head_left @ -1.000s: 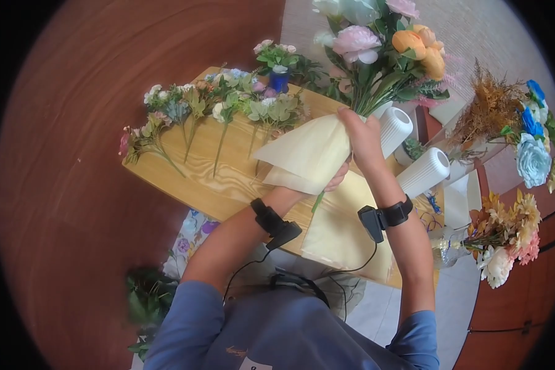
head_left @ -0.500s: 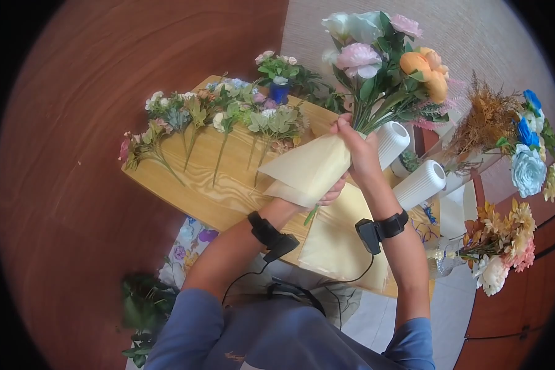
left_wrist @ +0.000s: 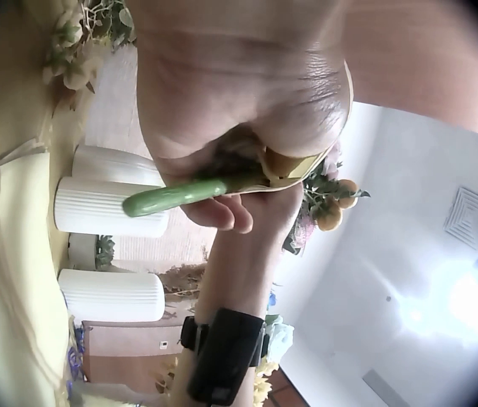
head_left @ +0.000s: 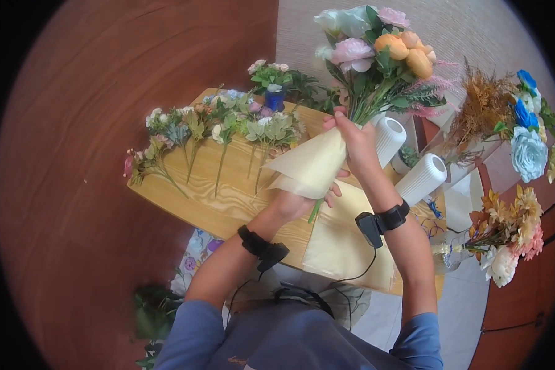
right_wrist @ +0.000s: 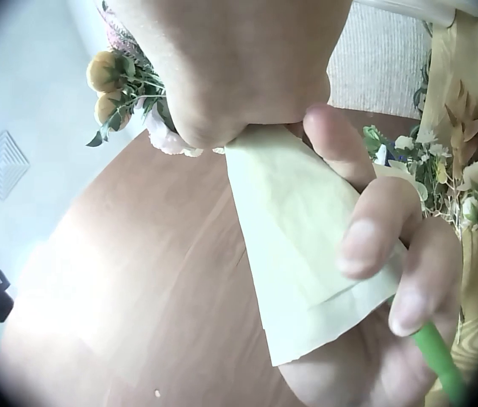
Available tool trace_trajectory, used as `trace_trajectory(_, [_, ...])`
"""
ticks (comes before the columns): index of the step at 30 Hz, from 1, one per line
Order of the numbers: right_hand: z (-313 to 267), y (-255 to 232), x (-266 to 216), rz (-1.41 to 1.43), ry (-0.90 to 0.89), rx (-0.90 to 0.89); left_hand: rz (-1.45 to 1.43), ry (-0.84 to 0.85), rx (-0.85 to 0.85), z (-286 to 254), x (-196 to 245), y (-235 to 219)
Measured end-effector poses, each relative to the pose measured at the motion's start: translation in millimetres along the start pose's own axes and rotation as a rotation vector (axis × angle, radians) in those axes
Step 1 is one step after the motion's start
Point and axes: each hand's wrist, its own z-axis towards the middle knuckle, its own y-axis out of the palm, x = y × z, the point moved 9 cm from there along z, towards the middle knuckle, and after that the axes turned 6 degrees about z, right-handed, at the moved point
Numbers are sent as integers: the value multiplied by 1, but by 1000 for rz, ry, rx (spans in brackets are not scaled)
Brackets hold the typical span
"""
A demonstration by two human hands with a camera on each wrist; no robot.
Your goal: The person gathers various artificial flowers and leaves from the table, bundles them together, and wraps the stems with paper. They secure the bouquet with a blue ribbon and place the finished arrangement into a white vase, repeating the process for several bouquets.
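A bouquet of pink, white and orange flowers [head_left: 353, 54] stands tilted above pale yellow wrapping paper [head_left: 311, 161]. My right hand [head_left: 361, 147] grips it at the neck, where the paper's top meets the stems. Lower down, my left hand [head_left: 296, 205] is around the narrow end of the wrap. Its fingers [right_wrist: 383, 227] curl loosely at the paper's side in the right wrist view, with the palm beneath. A thick green stem [left_wrist: 171, 198] pokes out below that hand in the left wrist view. The paper hides part of the left hand from the head view.
Several loose flower sprays [head_left: 222, 132] lie across the wooden table [head_left: 172, 188]. More yellow paper [head_left: 345, 246] lies at its near edge. Two white ribbed vases [head_left: 422, 177] are right of my right hand, with dried and blue flowers [head_left: 528, 154] farther right.
My left hand's fingers have loosened and spread at the lower end of the wrap, and its wrist has shifted slightly down and left. My right hand keeps its grip at the neck.
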Motion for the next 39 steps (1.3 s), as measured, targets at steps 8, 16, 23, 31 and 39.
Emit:
trace_trajectory(8, [14, -12, 4, -49, -58, 74, 305, -61, 174, 1, 0, -10])
trace_trajectory(16, [2, 0, -6, -190, -120, 85, 155, -264, 579, -10, -15, -38])
trace_trajectory(23, [5, 6, -24, -560, -166, -175, 155, -270, 589, -15, -9, -45])
trace_trajectory(31, [-1, -25, 30, -542, 217, -638, 160, -311, 560, -23, -5, -45])
trace_trajectory(39, [-5, -48, 25, -698, 272, -552, 150, -359, 555, -31, -5, -50])
